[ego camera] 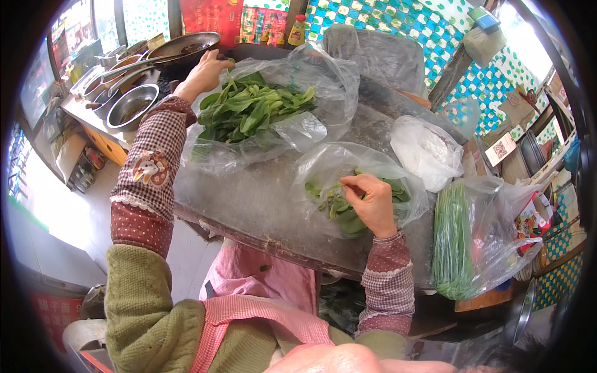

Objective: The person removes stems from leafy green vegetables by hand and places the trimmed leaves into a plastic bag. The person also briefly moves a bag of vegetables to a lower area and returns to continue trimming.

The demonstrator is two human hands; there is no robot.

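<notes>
A large clear plastic bag (338, 88) lies spread on the worktop with a heap of leafy greens (254, 105) on it. My left hand (203, 77) is at the heap's far left side, beside the wok; something small, dark and green shows at its fingertips, too small to tell whether it is gripped. My right hand (371, 200) is over a second clear plastic bag (322, 161), its thumb and forefinger pinched on a small green leaf piece (336, 185). Loose leaves and trimmings (352, 224) lie in that bag, partly hidden under the hand.
A wok (186, 46) and a metal bowl (133, 107) stand at the left. On the right are a white plastic bag of white contents (426, 149) and a bagged bundle of long green stalks (452, 242). A yellow bottle (297, 31) stands behind. The worktop's front edge (261, 245) faces me.
</notes>
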